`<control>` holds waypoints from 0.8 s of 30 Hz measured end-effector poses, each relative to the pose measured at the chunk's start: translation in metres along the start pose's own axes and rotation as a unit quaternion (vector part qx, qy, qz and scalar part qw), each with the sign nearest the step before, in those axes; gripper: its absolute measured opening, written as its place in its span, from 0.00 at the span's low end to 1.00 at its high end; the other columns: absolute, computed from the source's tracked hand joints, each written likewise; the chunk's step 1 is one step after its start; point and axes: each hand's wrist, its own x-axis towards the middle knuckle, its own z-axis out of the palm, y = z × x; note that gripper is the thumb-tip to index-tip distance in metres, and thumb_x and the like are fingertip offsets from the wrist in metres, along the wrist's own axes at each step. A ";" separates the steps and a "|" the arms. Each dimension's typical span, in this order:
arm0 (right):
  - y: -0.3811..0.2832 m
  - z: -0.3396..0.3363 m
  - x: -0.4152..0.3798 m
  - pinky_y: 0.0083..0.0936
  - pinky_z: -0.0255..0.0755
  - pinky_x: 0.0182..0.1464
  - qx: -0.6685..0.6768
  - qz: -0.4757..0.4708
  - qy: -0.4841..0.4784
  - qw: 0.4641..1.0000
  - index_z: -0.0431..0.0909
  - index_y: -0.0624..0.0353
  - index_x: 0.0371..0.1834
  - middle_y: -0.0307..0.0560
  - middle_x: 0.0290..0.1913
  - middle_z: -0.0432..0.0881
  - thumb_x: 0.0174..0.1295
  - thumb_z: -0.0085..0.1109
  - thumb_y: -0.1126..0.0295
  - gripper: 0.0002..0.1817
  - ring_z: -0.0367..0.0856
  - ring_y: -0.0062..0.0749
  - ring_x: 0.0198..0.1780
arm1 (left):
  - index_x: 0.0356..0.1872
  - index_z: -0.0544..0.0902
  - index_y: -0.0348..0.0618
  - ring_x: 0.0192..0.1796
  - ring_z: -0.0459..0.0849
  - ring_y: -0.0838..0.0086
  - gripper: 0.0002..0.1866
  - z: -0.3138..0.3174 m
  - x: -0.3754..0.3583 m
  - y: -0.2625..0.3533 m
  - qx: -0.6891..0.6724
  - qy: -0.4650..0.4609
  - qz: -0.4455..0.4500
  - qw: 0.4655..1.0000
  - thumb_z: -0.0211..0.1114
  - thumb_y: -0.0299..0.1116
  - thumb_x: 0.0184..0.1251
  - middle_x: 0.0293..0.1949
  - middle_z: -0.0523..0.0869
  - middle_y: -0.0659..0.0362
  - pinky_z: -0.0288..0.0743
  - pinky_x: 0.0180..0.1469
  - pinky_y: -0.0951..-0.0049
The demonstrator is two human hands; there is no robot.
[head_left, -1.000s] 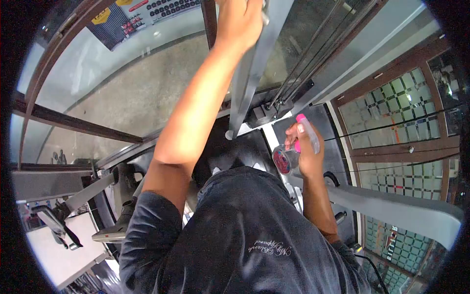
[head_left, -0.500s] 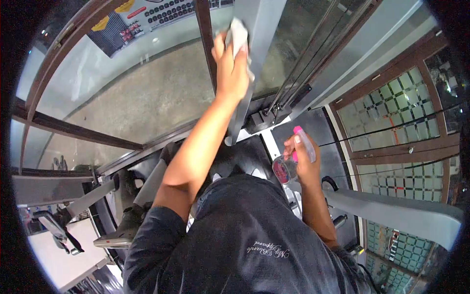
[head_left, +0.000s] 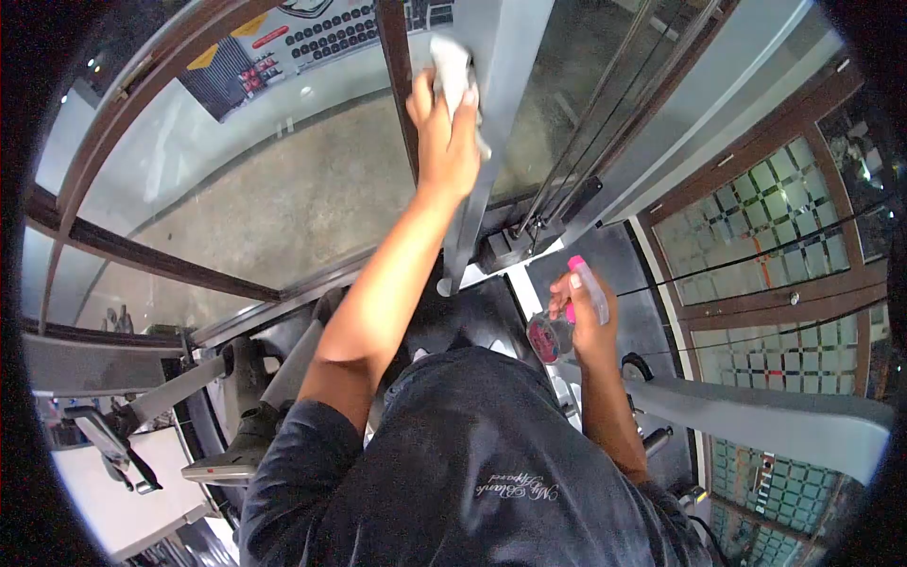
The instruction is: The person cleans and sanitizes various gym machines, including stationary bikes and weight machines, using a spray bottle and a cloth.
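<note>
My left hand (head_left: 449, 142) is closed around a white cloth (head_left: 452, 71), which lies against the grey metal upright (head_left: 501, 104) at the top middle. The fingers point up along the upright, and part of the cloth hangs out beside the thumb. At the right, my right hand (head_left: 588, 307) grips a clear spray bottle (head_left: 548, 338) with a pink nozzle and trigger. That bottle is tilted, with a dark pink label on its lower part.
Large brown-framed glass panes (head_left: 255, 198) stand at the left. Beside the upright are guide rods and a weight block (head_left: 510, 248). A thick grey machine arm (head_left: 756, 406) and thin black cables cross the right side, before patterned glass doors (head_left: 775, 227).
The cloth and my left hand have shifted very slightly on the upright, and the view has tilted a little. Both hands keep their holds.
</note>
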 end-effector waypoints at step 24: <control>0.001 0.001 0.004 0.28 0.75 0.34 -0.024 0.011 0.017 1.000 0.80 0.66 0.38 0.48 0.33 0.82 0.78 0.55 0.53 0.23 0.81 0.28 0.30 | 0.72 0.73 0.33 0.75 0.59 0.43 0.26 0.006 -0.065 -0.029 0.037 -0.016 -0.096 0.995 0.51 0.40 0.84 0.77 0.61 0.40 0.51 0.79 0.49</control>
